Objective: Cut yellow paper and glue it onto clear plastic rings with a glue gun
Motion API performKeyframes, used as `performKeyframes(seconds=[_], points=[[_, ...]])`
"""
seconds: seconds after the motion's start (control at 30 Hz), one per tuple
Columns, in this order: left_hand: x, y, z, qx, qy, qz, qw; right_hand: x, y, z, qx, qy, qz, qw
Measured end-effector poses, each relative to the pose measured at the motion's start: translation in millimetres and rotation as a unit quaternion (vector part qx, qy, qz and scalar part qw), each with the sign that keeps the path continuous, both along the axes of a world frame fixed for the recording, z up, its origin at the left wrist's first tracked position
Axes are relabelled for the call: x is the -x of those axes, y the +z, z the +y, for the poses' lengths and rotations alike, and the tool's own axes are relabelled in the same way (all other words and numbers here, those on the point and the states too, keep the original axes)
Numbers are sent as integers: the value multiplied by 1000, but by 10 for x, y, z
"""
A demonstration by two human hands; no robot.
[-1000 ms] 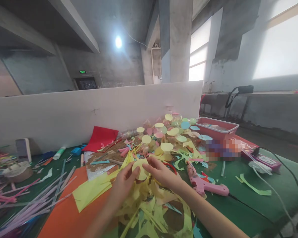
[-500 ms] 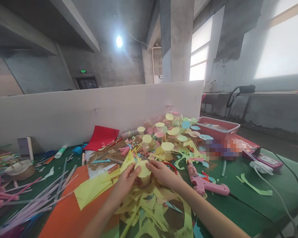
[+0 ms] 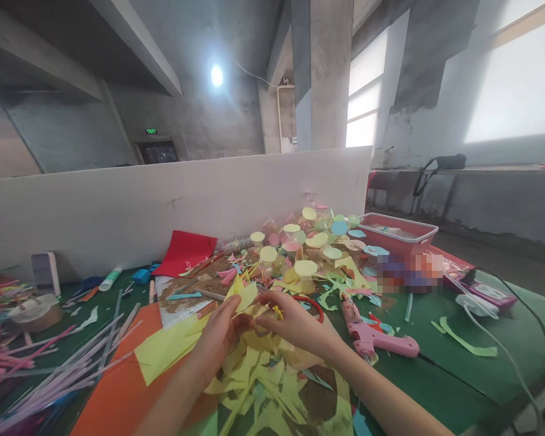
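Over the heap of yellow paper scraps (image 3: 258, 375), my left hand (image 3: 224, 324) is closed, thumb uppermost, on a yellow paper disc (image 3: 246, 297), which is tilted. My right hand (image 3: 284, 318) is curled close beside it, its fingers bent around the same piece from the right. What lies beneath the disc, between the hands, is mostly hidden by the fingers. A red ring-shaped handle (image 3: 317, 307) shows just behind my right hand. Folded yellow sheets (image 3: 168, 348) lie under and to the left of my left hand.
Several paper-topped clear plastic pieces (image 3: 306, 268) crowd the back middle. A pink glue gun (image 3: 381, 342) with a black cord lies to the right, before a pink basket (image 3: 399, 233). Pale pink sticks (image 3: 68, 375) and an orange sheet (image 3: 113, 375) cover the left. A white partition (image 3: 118, 206) stands behind.
The yellow disc has tipped from facing up to slanting, and moved slightly left and up. My left hand has turned with it, and my right fingers have curled lower.
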State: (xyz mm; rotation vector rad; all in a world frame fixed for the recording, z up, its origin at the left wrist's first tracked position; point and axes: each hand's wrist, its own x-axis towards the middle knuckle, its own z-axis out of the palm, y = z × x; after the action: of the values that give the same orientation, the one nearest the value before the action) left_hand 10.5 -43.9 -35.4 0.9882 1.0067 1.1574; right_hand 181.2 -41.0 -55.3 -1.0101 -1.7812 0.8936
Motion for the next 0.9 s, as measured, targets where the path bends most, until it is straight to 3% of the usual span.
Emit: performKeyframes(seconds=[0.13,0.33,0.6,0.8,0.9], points=[[13,3,30,6,-3,-8,1000,2,-12,4,14,-14,17,1000],[30,34,26,2,-59,-42,997,13,-49,34,8,-25,15,1000],[22,67,-11,3,-71,-80,994,14,-92,63,1,-28,14,999],[29,68,-27,-19,-88,-88,992,15,4,5,-16,8,54,998],[18,97,-51,-35,-77,-72,994,18,40,-4,-14,-10,54,998]])
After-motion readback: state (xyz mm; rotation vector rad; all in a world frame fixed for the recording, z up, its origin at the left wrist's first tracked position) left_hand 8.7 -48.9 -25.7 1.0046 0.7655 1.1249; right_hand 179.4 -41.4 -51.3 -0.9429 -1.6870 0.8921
